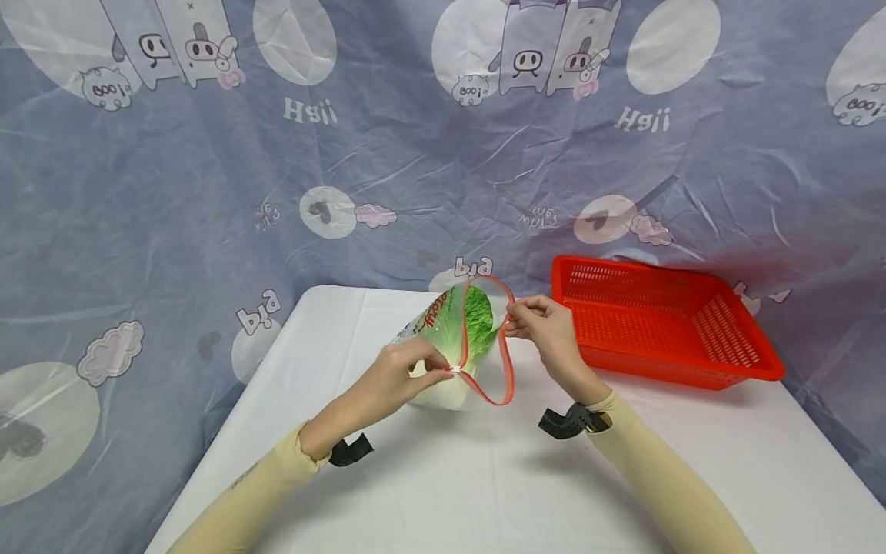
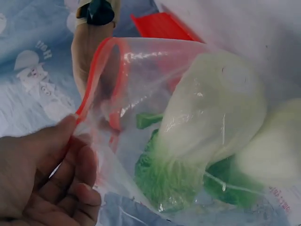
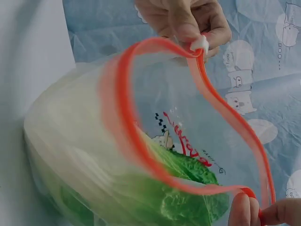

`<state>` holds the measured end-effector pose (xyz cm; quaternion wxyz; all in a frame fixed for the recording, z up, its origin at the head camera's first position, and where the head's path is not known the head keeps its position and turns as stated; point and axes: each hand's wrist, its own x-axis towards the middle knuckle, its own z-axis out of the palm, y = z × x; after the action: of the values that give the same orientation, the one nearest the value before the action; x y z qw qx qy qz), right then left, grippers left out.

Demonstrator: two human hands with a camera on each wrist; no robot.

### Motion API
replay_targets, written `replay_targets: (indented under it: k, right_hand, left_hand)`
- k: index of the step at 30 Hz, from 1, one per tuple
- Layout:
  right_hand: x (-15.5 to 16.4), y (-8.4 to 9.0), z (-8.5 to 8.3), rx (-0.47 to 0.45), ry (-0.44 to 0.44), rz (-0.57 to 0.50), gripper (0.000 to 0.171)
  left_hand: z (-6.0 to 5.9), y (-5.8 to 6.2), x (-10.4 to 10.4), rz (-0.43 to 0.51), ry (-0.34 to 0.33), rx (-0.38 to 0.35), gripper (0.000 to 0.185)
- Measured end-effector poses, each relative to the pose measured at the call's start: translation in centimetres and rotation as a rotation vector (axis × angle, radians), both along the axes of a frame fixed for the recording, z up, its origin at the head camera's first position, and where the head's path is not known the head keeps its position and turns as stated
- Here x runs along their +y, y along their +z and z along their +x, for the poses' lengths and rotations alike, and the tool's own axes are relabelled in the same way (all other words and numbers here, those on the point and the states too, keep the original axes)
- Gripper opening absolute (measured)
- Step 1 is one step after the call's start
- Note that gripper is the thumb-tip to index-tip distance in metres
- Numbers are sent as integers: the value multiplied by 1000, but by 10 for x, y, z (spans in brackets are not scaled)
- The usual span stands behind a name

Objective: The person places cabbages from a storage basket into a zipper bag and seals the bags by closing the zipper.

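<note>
Left hand (image 1: 404,377) pinching the white slider at the near end of the bag's red zipper; right hand (image 1: 547,327) pinching the far end of the zipper. Between them, a clear bag (image 1: 453,346) on the white counter (image 1: 443,477), mouth held open, cabbage (image 1: 477,323) inside. Right of the bag, a red basket (image 1: 664,319).

Both forearms, in beige sleeves with a black camera mount at each wrist, reach forward and angle toward each other. The left hand (image 1: 398,377) has its thumb and fingers (image 1: 434,374) closed in a pinch. The right hand (image 1: 547,327) sits slightly farther forward, its fingertips (image 1: 512,323) pinched together as well.
</note>
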<state>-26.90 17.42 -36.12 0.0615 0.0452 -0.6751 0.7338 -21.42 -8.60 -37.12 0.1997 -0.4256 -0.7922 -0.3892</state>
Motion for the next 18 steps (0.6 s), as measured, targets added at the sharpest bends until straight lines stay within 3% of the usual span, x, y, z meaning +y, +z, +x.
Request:
replay_targets:
  k: [3,9,13,18]
  right_hand:
    - [5,7,-1,20,-4,-1,16]
    - [23,26,0,38,-42,46,17]
    - [37,33,0,30,-52,38,22]
    - [49,32,-3,-4,-55,60,23]
  left_hand:
    - [-9,5,-5,112,22,-37,9]
    - [-39,20,-22,318,76,-208,9]
    - [-59,33,-30,407,131,-253,11]
    - [-59,57,-29,459,148,-268,13]
